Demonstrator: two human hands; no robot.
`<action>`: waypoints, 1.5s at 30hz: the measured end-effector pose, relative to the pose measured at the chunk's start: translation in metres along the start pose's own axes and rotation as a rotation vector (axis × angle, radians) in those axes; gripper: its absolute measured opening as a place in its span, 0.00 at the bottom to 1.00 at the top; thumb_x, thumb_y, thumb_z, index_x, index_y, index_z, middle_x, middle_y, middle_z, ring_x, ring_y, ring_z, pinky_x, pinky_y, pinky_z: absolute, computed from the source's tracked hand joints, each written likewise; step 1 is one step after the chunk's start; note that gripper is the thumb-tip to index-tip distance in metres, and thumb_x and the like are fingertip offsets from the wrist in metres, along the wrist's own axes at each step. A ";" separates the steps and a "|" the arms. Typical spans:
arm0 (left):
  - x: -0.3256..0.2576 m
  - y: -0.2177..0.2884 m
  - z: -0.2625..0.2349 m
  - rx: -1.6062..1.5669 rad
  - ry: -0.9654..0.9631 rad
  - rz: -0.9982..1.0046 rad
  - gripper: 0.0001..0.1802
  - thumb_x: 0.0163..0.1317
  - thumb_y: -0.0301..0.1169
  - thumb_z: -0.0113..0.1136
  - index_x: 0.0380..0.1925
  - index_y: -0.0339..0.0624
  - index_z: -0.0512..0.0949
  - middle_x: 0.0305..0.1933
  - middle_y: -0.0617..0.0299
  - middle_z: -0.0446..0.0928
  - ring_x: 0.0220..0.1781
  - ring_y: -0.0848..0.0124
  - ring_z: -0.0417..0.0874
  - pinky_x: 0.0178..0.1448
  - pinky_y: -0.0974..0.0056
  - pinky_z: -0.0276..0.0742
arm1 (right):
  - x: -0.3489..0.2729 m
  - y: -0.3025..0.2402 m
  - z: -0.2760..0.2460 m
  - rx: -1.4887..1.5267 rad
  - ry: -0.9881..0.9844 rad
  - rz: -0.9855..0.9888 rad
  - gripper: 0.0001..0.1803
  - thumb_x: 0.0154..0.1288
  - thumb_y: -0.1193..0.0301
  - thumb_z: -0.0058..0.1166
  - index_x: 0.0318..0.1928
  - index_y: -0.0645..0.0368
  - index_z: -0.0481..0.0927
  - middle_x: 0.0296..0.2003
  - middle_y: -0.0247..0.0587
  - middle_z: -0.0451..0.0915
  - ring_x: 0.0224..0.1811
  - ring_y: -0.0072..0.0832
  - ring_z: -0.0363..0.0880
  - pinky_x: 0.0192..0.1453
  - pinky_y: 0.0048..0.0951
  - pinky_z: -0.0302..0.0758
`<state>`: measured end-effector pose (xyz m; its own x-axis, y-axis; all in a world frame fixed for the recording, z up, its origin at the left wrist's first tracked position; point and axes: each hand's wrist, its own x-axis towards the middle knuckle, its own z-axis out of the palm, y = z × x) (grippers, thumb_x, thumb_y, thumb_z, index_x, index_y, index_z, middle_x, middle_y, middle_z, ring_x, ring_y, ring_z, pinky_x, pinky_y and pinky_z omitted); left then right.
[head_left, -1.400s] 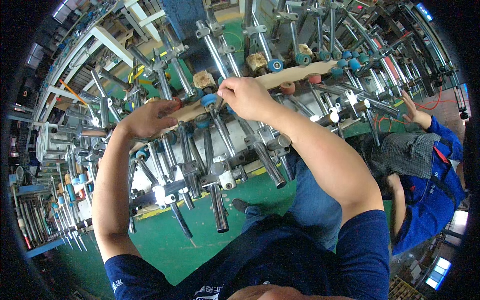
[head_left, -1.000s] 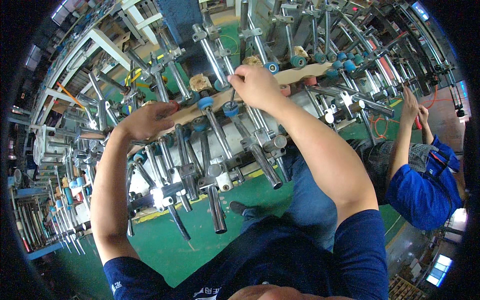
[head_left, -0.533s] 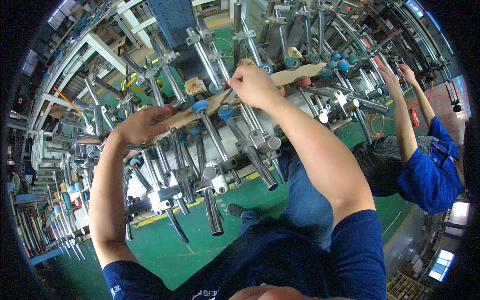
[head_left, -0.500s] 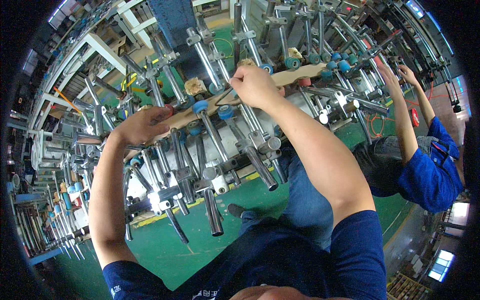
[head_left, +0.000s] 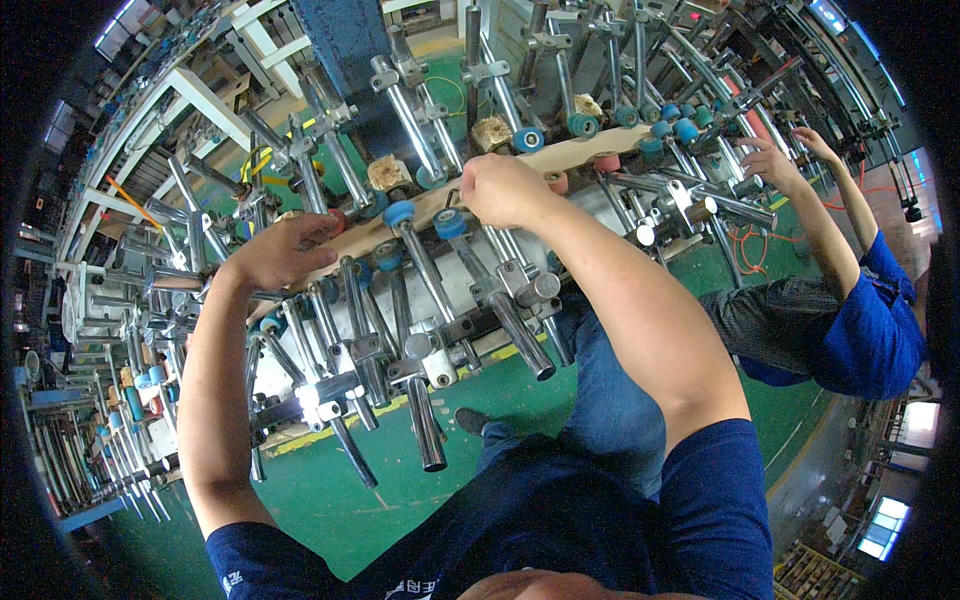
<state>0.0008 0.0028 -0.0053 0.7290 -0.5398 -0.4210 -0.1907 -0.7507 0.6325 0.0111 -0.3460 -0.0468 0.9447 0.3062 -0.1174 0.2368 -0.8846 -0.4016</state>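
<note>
The long, flat, tan wooden strip (head_left: 575, 153) runs slantwise in front of you, between rows of rollers carried on shiny chrome rods. Your left grip (head_left: 285, 250) lies over its nearer-left stretch, fingers loosely extended and thumb apart, just beside a small red roller (head_left: 337, 220); how hard it presses, you cannot tell from here. Your right grip (head_left: 503, 190) is curled tight, seemingly pinching a thin dark metal rod (head_left: 451, 197), whose end shows just above a blue roller with a metal core (head_left: 450, 223).

Judging by its look, the strip should be fairly light for its length, stiff along its run and a little springy if pushed sideways; its smooth face could slide under your palm. The long edges, in the bare gaps between rollers, look the best places to hold it. The rod looks hard, rigid and slim enough to twist in your fingers, so a pinch well along its shank should suit.

At lower right sits a yellowish slatted crate (head_left: 815, 578); its contents are too small to tell.
</note>
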 end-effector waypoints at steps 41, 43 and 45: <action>0.004 0.006 0.006 0.120 -0.010 -0.044 0.31 0.65 0.31 0.64 0.68 0.36 0.73 0.60 0.49 0.81 0.61 0.60 0.82 0.67 0.57 0.75 | -0.016 -0.031 -0.017 -0.194 -0.204 -0.053 0.12 0.58 0.68 0.60 0.37 0.63 0.89 0.38 0.56 0.88 0.43 0.50 0.88 0.47 0.50 0.83; 0.005 -0.009 0.010 -0.102 0.026 0.018 0.29 0.65 0.27 0.64 0.67 0.35 0.72 0.54 0.52 0.83 0.56 0.65 0.84 0.62 0.59 0.78 | -0.008 -0.021 -0.009 -0.161 -0.094 -0.039 0.12 0.58 0.69 0.59 0.36 0.63 0.89 0.38 0.54 0.89 0.44 0.49 0.89 0.47 0.49 0.84; 0.014 -0.020 0.011 -0.239 0.053 0.066 0.29 0.65 0.24 0.65 0.66 0.34 0.72 0.50 0.55 0.84 0.50 0.69 0.85 0.57 0.61 0.80 | -0.010 -0.012 -0.016 -0.157 -0.126 0.007 0.12 0.59 0.68 0.58 0.35 0.62 0.89 0.39 0.54 0.89 0.44 0.49 0.89 0.46 0.48 0.84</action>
<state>0.0073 0.0062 -0.0306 0.7549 -0.5593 -0.3424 -0.0829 -0.5993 0.7962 0.0027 -0.3435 -0.0266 0.9129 0.3328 -0.2363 0.2723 -0.9278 -0.2549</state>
